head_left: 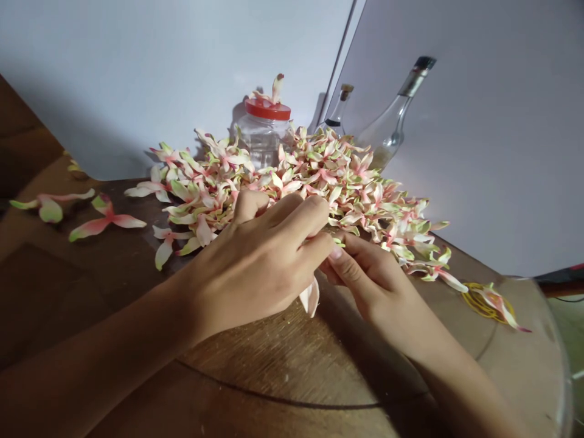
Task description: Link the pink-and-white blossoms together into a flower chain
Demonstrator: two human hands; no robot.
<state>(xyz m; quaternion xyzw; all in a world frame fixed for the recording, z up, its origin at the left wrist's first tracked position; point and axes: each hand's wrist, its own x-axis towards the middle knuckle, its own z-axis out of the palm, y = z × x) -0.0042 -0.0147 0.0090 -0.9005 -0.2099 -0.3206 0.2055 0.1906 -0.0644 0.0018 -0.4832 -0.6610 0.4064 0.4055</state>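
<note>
My left hand (260,261) and my right hand (365,274) meet above the wooden table (274,365), fingers curled and pinched together on one pink-and-cream fabric flower (311,298), whose petal hangs below the left fingers. Just behind both hands lies a wide pile of the same flowers (319,176), pink, cream and green. Most of the held flower is hidden by the fingers.
A clear plastic jar with a red lid (264,131) stands behind the pile, a flower on top. Two glass bottles (392,121) lean against the white wall. Loose flowers (103,219) lie at the left. A yellow ring (479,301) and a flower lie at the right.
</note>
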